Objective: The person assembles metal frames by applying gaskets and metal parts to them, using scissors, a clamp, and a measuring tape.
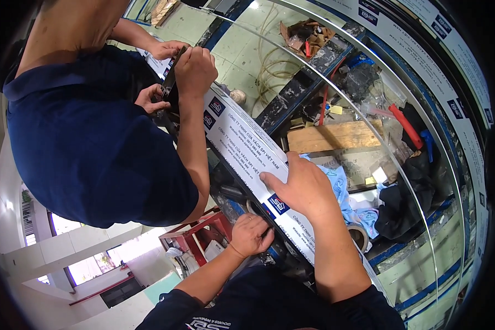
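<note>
Right hand (301,187) lies flat, palm down and fingers spread, pressing on the long white-filmed metal profile with blue printed logos (242,144). It pins the profile without gripping it. Left hand (251,234) is curled under the profile's near edge, fingers clenched on something at the underside; could be a fastener or a small tool, view too poor to say.

Profile runs diagonally from the person's lap up to a co-worker in a dark blue shirt (88,148). The co-worker's hands (195,69) clamp the far end, with a dark piece held against it.

Beyond the profile: a cluttered blue steel frame table (291,96) carrying a wooden plank (335,136), red-handled tool (407,125), black rags (407,192), light blue cloth (344,190) and a roll of tape (359,235). Coiled hose (269,66) lies on the green floor behind. Red metal stand (195,234) sits below the left hand.

Risks:
- Profile is held by flat pressure only. If the co-worker pushes or twists the far end, it can slide under the palm.
- Left fingers sit below the edge, so a slip pinches them against the frame.
- Protective film is slick, which makes for poor grip.
- Clutter close by could snag the profile.
</note>
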`<state>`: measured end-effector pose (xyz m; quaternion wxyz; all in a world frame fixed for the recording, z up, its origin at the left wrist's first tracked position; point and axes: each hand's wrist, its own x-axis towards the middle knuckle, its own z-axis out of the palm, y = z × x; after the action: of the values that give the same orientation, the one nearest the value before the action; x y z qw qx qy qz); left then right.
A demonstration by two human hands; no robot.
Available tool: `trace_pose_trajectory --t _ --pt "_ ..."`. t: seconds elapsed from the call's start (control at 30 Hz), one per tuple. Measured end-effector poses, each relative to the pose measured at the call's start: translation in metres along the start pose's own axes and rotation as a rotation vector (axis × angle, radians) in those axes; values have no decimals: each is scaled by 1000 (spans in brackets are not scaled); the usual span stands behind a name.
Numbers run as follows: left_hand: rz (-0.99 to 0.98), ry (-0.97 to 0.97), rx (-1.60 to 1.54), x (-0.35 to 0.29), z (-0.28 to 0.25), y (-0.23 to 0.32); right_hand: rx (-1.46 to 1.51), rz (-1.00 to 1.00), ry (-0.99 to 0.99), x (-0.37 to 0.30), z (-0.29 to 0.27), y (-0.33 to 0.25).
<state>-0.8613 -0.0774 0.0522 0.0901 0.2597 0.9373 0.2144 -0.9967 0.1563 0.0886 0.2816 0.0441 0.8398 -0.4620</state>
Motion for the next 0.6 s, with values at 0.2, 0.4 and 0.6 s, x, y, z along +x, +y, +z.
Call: trace_pose_trajectory --t 0.2,0.4,0.6 --pt "0 6 8 1 -1 1 8 -4 5 0 0 -1" --pt "8 2 6 2 -2 1 0 -10 -2 1 0 0" --pt "17 18 6 3 -1 1 45 11 -8 1 0 -1"
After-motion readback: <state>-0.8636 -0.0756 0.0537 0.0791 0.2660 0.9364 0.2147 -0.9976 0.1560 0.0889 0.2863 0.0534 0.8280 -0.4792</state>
